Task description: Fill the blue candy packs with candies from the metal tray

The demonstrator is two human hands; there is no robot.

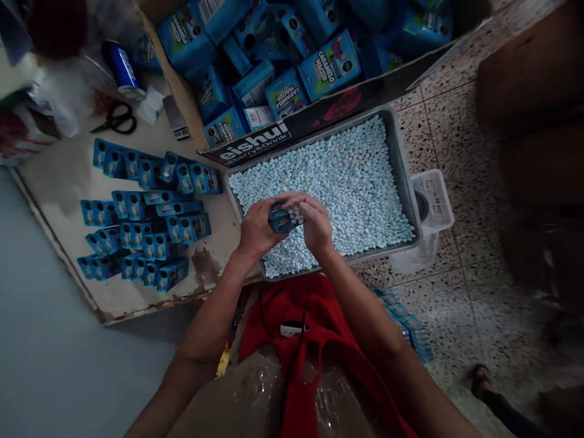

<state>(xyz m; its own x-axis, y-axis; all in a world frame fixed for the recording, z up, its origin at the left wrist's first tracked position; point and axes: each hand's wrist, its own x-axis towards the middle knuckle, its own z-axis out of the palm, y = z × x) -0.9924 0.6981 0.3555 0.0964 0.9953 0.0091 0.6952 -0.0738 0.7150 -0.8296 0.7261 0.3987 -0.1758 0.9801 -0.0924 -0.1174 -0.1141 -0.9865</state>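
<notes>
Grey rectangular metal tray (407, 182) of pale blue-white candy pellets (347, 176) lies directly beneath both hands. Closed left hand (256, 230) grips small blue cardboard box (279, 221). Curled right hand (318, 226) touches its open end; grasp indeterminable.

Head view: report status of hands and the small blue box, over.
Left hand grips small blue box. Right hand at its end, grip unclear. Both over pellet tray. Nothing blocking.

Left hand (256, 229) grips a small blue box (281, 220) – right hand (316, 226) at its mouth – over the candy tray (404, 176)
</notes>
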